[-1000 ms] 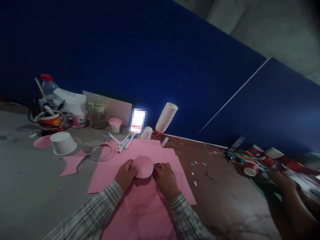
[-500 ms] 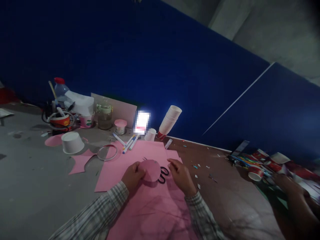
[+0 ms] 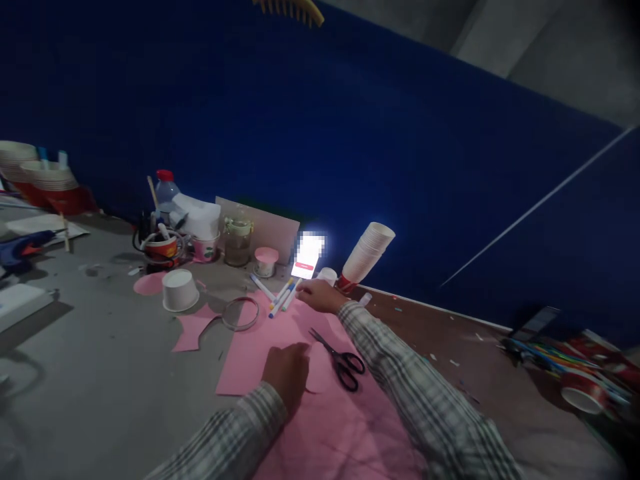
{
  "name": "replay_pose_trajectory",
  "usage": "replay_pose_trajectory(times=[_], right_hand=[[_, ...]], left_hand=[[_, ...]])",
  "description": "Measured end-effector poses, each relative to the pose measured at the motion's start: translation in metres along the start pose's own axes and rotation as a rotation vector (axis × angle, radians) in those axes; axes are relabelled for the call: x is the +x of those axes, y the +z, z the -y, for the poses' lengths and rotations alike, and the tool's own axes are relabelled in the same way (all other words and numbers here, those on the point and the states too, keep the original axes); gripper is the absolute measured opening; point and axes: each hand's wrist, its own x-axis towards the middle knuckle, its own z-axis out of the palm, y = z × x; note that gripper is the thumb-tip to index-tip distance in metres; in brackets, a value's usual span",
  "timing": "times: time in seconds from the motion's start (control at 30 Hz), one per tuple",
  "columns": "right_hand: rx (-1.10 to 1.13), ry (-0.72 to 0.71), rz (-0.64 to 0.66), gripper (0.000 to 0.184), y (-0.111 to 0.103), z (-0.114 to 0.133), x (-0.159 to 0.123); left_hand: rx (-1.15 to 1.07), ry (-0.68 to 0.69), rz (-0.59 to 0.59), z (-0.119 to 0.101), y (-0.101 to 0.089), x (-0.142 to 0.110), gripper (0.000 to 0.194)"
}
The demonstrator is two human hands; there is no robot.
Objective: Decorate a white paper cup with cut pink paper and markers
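My left hand (image 3: 287, 375), fingers curled, is on the left edge of a pink paper circle (image 3: 321, 369) over pink card sheets (image 3: 245, 360). Its fingertips are dark and partly hidden. Just right of the circle, scissors (image 3: 345, 367) with black handles lie on the card. Farther forward, my right hand (image 3: 320, 296) reaches over the card with its fingers stretched toward several white markers (image 3: 280, 299). Nothing shows in its fingers. Behind it are a lit phone (image 3: 306, 267) and a small white cup (image 3: 328, 275).
A stack of paper cups (image 3: 367, 253) leans by the blue wall. To the left are a roll of tape (image 3: 240, 314), an upturned white tub (image 3: 180, 291), a glass jar (image 3: 237, 241) and a pink offcut (image 3: 196, 328). A red cup (image 3: 583, 390) lies at right.
My right hand has moved from beside the circle forward to the markers, uncovering the scissors. My left hand has lowered with the circle. The view has swung left; the other person's hand is gone.
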Motion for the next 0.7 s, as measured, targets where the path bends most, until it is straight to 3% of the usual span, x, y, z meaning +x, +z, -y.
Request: replay_pose_trajectory(times=[0.13, 0.3, 0.47, 0.6, 0.7], right_hand=[[-0.077, -0.015, 0.089, 0.031, 0.015, 0.013, 0.038], [-0.121, -0.002, 0.148, 0.039, 0.039, 0.035, 0.066], [-0.109, -0.001, 0.131, 0.040, 0.057, 0.053, 0.073], [-0.049, 0.019, 0.052, 0.045, 0.046, 0.054, 0.072], [0.031, -0.007, -0.021, 0.035, 0.023, 0.045, 0.053]], left_hand=[[0.140, -0.033, 0.079, 0.004, 0.002, -0.001, 0.052], [0.187, 0.025, 0.061, 0.007, 0.009, -0.003, 0.051], [0.211, 0.031, 0.034, 0.009, 0.010, -0.002, 0.039], [0.131, 0.019, 0.001, 0.011, 0.009, -0.002, 0.038], [-0.104, -0.005, -0.138, 0.015, 0.008, 0.003, 0.033]])
